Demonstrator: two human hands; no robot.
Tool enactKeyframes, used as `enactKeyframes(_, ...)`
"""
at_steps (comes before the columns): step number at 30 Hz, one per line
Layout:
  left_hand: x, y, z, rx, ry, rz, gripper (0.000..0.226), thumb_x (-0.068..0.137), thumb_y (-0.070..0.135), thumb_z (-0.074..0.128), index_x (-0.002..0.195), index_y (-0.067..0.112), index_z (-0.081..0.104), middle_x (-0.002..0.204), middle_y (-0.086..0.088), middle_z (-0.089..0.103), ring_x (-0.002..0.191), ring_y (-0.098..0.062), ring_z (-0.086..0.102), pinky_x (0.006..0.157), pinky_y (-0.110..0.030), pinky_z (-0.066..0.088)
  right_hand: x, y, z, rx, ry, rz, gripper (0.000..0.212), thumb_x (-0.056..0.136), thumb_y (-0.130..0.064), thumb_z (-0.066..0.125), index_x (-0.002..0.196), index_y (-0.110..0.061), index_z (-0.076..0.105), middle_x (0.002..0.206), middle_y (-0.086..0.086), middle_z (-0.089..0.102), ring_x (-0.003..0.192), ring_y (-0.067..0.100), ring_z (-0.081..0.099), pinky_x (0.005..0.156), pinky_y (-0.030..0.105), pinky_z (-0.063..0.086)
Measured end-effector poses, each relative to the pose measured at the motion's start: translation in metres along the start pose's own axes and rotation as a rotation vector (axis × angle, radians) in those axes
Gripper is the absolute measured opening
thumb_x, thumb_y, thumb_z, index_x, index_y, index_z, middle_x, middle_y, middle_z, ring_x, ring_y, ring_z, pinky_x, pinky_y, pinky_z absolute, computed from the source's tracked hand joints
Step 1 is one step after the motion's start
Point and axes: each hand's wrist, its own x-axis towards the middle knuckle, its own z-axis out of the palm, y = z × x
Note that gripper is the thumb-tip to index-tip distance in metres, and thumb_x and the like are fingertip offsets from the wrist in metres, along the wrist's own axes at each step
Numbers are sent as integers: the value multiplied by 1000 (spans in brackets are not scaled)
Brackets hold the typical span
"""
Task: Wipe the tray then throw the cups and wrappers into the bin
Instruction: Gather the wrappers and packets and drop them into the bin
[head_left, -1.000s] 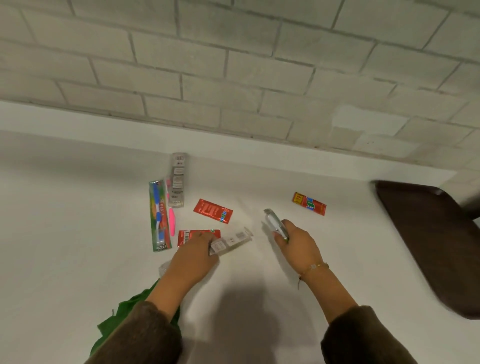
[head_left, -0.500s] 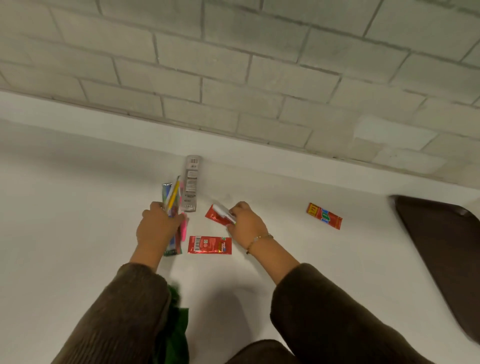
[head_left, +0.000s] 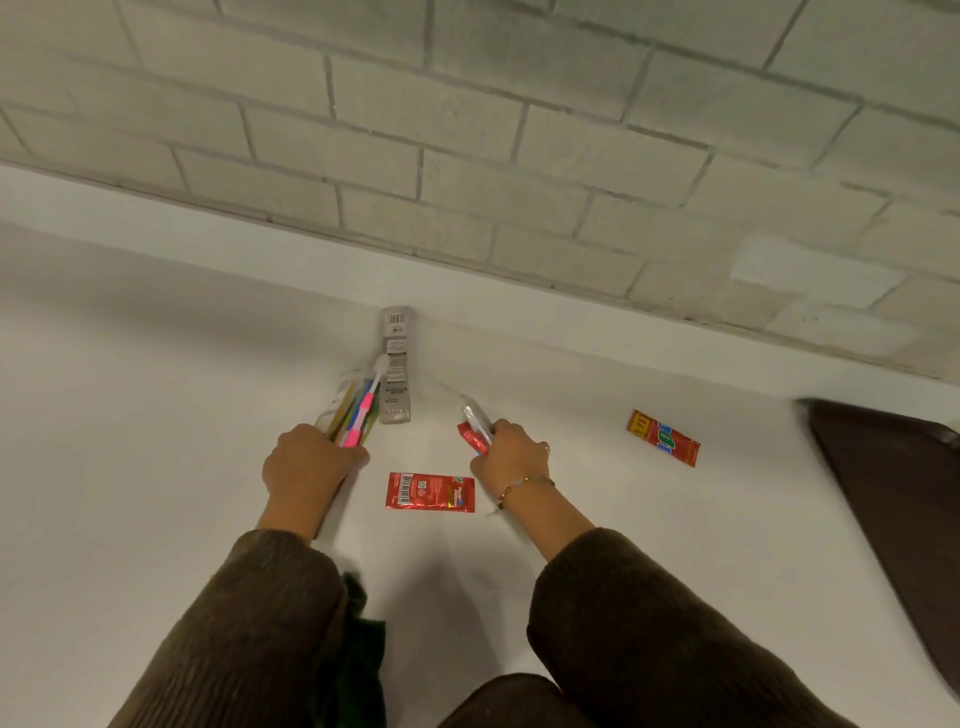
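My left hand (head_left: 306, 465) grips a bundle of toothbrush packs and a pink toothbrush (head_left: 358, 410), lifted upright off the white table. My right hand (head_left: 511, 454) holds a clear wrapper together with a small red sachet (head_left: 474, 434). A flat red sachet (head_left: 430, 492) lies on the table between both hands. A grey toothbrush pack (head_left: 396, 364) lies just beyond my left hand. Further right rests a red and yellow wrapper (head_left: 664, 437). The dark brown tray (head_left: 893, 499) sits at the right edge, partly cut off.
A green cloth (head_left: 358, 649) hangs below my left sleeve near the table's front. A pale brick wall with a white ledge (head_left: 519, 306) runs along the back of the table.
My left hand has picked up the toothbrush packs and raised them. My right hand moved left and closed on the small red sachet along with the clear wrapper.
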Motion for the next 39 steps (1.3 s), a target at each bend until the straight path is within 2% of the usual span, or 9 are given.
enactKeyframes(5, 4, 0, -1, 80, 4, 17, 61, 67, 51, 72, 106, 8, 51, 91, -8, 57, 74, -23, 59, 63, -30, 49, -1, 7, -4, -10, -20, 24, 28, 84, -30, 61, 108, -16, 56, 101, 5, 64, 91, 23, 62, 92, 36, 38)
enactKeyframes(13, 2, -9, -6, -105, -31, 51, 45, 74, 38, 72, 97, 8, 49, 79, -8, 58, 60, -18, 53, 49, -25, 37, -23, -4, -19, 166, 87, -148, 20, 88, -28, 55, 103, -16, 51, 83, -1, 60, 74, 19, 56, 93, 38, 41)
enactKeyframes(16, 4, 3, -15, -365, -13, 71, 34, 79, 32, 67, 98, 10, 48, 75, -4, 54, 60, -17, 53, 47, -25, 36, -36, -18, -21, 244, -48, -257, 25, 82, -26, 61, 98, -22, 43, 81, -5, 57, 72, 18, 57, 92, 41, 45)
enactKeyframes(19, 10, 29, -27, -512, 15, 122, 32, 79, 31, 66, 99, 15, 46, 78, -2, 54, 64, -16, 55, 48, -24, 37, -44, -28, -9, 152, -188, -339, 42, 77, -33, 69, 107, -19, 44, 101, 0, 64, 91, 22, 62, 93, 40, 41)
enactKeyframes(25, 32, 84, -33, -309, -106, 231, 29, 78, 28, 67, 92, 11, 49, 72, -3, 57, 59, -14, 55, 50, -25, 39, -43, -23, 8, 47, -229, -246, 45, 74, -38, 72, 110, -17, 53, 106, 3, 64, 100, 25, 60, 90, 36, 37)
enactKeyframes(30, 43, 100, -10, -135, -161, 247, 39, 78, 32, 68, 101, 2, 58, 96, -14, 64, 84, -27, 63, 78, -35, 53, -37, -18, 7, 11, -274, -131, 45, 73, -44, 72, 107, -18, 59, 104, 4, 66, 98, 23, 61, 93, 36, 41)
enactKeyframes(33, 44, 104, 5, -98, -104, 243, 41, 75, 30, 69, 104, 4, 58, 98, -14, 65, 88, -30, 63, 79, -36, 53, -36, -17, 5, -11, -328, -83, 46, 75, -44, 71, 108, -12, 60, 103, 7, 62, 96, 25, 61, 91, 36, 48)
enactKeyframes(37, 47, 106, 12, -126, -119, 235, 44, 72, 30, 71, 104, 6, 55, 96, -12, 63, 87, -30, 62, 78, -37, 53, -38, -9, 3, -66, -210, -132, 16, 81, -30, 62, 86, -17, 55, 85, 4, 57, 89, 24, 62, 86, 34, 47)
enactKeyframes(39, 46, 103, 13, -121, -169, 268, 42, 70, 31, 73, 100, 9, 54, 89, -8, 62, 79, -25, 61, 70, -34, 51, -40, 0, 1, -65, -122, -154, 10, 83, -26, 57, 88, -19, 52, 90, 5, 62, 91, 25, 61, 88, 34, 41)
